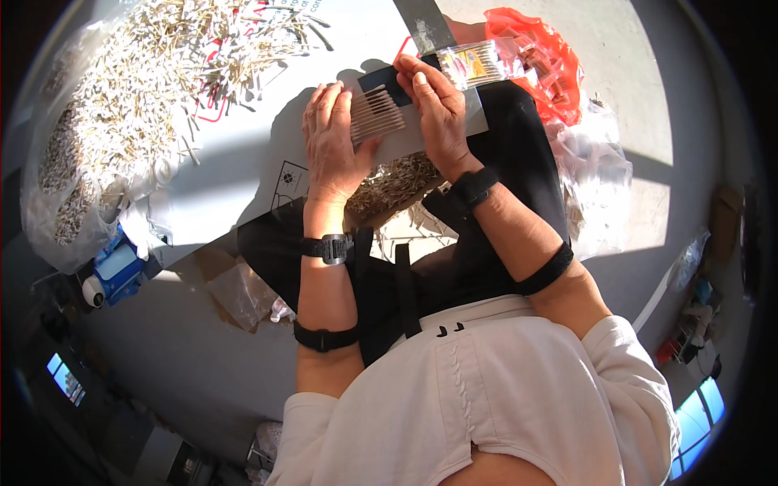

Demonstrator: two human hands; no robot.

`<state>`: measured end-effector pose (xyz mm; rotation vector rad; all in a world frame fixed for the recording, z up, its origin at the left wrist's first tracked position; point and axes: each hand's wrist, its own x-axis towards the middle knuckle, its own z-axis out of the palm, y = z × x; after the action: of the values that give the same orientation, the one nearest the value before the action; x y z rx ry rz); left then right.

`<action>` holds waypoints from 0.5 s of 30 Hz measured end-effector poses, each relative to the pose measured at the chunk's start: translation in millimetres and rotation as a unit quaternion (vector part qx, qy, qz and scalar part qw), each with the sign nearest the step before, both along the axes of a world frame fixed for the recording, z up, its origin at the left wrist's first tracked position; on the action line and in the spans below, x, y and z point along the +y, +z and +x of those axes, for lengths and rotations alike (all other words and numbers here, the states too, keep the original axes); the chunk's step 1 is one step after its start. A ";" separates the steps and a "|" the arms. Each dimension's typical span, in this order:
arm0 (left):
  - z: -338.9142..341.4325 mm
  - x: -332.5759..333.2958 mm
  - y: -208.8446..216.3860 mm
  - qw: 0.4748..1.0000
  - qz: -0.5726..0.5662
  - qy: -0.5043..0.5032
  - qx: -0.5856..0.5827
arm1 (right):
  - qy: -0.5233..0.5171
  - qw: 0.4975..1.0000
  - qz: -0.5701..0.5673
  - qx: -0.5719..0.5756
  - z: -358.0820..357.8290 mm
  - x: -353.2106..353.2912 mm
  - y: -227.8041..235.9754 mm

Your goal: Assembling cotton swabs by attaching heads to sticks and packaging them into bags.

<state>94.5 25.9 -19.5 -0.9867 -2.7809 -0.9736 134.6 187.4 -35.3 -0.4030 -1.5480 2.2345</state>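
On the light board, a row of cotton swabs [377, 113] lies side by side, with the sticks nearly parallel. My left hand [331, 138] wraps the left end of this row, fingers at the far side and thumb along the near side. My right hand [438, 109] is closed just right of the row, thumb and fingertips pressed together. Whatever is between those fingertips is too small to tell. Beneath the row's far end shows a dark flat piece [389, 81]. A clear packet of swabs with a yellow label [470, 65] lies just beyond my right hand.
At the left, a large heap of loose swabs [130, 105] spills from a clear plastic bag [49, 186]. More swabs [393, 182] sit in a box below the board. At the right are a red plastic bag [551, 49] holding packets and a clear bag [596, 186].
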 end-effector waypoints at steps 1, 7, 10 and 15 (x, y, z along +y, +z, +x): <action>-1.5 -0.5 -1.5 1.000 -0.008 -0.003 0.016 | 0.001 1.000 0.000 0.001 -0.1 -1.6 1.1; -6.1 3.1 -6.2 0.999 0.037 -0.004 -0.015 | 0.005 1.000 0.000 0.016 -6.9 -7.7 -2.5; -4.0 10.6 -6.1 0.998 0.063 0.009 0.009 | 0.013 0.999 0.049 0.020 -11.7 -9.2 -7.3; -2.9 10.9 -1.1 1.000 -0.017 0.017 0.021 | 0.017 0.999 0.037 0.011 -11.8 -7.9 -5.9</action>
<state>91.6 36.8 -20.5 -0.9485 -2.7795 -0.8953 122.8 179.5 -41.2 -0.3324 -1.6316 2.1919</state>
